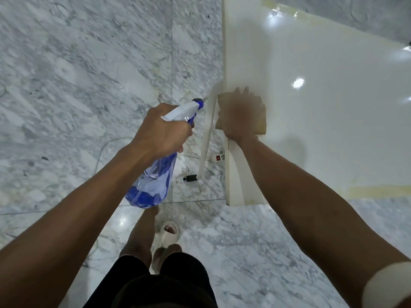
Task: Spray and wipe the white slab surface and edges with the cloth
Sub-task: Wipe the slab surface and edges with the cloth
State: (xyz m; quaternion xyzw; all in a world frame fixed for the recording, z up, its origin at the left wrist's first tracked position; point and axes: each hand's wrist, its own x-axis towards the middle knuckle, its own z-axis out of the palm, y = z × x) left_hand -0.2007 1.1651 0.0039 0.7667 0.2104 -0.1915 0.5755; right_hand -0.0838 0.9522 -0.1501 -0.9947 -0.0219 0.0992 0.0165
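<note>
My left hand (163, 127) is closed around the neck of a clear blue plastic spray bottle (151, 181) with a white and blue trigger head (184, 112). The bottle hangs tilted, its base towards me and its nozzle aimed to the right at the near-left edge of the glossy white slab (322, 121). Blue liquid sits pooled in the bottle's lower end.

My right hand (239, 117) lies palm down, fingers spread flat, pressing a folded tan cloth (262, 127) onto the slab right at its left edge. The hand is blurred, and the cloth shows only around it, at the far and right sides. My right forearm runs across the near-left corner of the slab.

The slab fills the right and far part of the scene, with bright light reflections on it and yellowish tape strips (382, 191) along its near border and its far border. The white table leg (206, 138) slants down under the left edge, between my two hands.

On the grey-veined marble floor (77, 74) below, a white power strip with a red switch (218, 157) lies just beside the foot of the leg, with a small black object (190, 178) near it. My legs, black shorts (155, 283) and a pale sandal (169, 234) show at the near edge
</note>
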